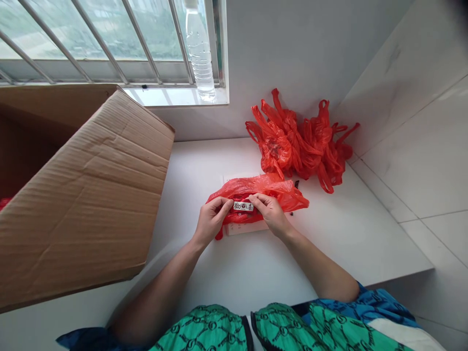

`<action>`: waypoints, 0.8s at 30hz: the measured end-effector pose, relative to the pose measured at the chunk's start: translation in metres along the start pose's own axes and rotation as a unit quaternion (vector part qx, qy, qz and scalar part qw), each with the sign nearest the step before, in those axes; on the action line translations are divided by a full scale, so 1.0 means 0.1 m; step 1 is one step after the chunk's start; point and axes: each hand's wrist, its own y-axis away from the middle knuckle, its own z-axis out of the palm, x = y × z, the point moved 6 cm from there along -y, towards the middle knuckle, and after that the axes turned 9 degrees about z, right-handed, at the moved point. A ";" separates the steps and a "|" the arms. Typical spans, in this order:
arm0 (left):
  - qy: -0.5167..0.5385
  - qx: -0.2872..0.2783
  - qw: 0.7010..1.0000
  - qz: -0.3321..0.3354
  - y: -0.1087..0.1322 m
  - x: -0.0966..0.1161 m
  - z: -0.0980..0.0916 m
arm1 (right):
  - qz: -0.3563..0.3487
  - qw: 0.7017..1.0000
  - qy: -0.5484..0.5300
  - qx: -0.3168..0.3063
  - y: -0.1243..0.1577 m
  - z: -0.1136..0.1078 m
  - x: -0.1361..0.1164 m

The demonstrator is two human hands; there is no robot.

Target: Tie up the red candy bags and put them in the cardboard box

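Note:
My left hand (212, 218) pinches the left end of a small red packet with a white label (243, 206), printed with dark characters. At the packet's other end, the thumb and fingers of my right hand (271, 212) are closed on it. Under and around the packet spreads a red plastic bag (252, 185), laid flat and crumpled. A pale flat piece (246, 227), paper or a thin box, shows beneath the bag's front edge; most of it is hidden.
Several bunched red plastic bags (303, 141) lie against the wall at the back right. A large open cardboard box (95, 195) takes up the left of the white table (204, 273). On the sill by the barred window stands a clear water bottle (201, 53).

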 end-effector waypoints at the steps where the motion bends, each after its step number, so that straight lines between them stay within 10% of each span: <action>1: 0.000 -0.001 1.000 0.001 0.00 0.00 0.00 | -0.003 1.000 0.005 0.001 0.00 0.00 0.00; 24: -0.054 -0.052 0.983 0.168 0.05 0.15 0.06 | -0.018 1.000 -0.013 0.005 0.02 -0.02 -0.05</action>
